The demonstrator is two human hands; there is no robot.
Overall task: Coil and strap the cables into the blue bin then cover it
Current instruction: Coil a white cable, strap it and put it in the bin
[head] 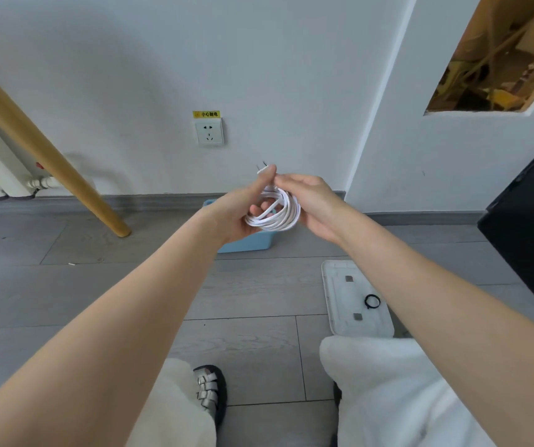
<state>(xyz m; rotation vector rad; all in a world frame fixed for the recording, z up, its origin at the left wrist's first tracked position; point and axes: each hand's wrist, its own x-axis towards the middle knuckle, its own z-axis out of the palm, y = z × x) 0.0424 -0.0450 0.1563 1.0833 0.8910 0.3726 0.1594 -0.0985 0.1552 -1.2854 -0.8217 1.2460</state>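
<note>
Both forearms reach to frame centre: left hand (243, 214) grips the coiled white cable (275, 212), right hand (310, 204) curled on it, over the blue bin (246, 245).

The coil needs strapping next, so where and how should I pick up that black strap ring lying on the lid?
Pinch the near rim of the black strap ring from above with thumb and finger. It lies flat on the white lid, so only its top edge can be taken.
</note>
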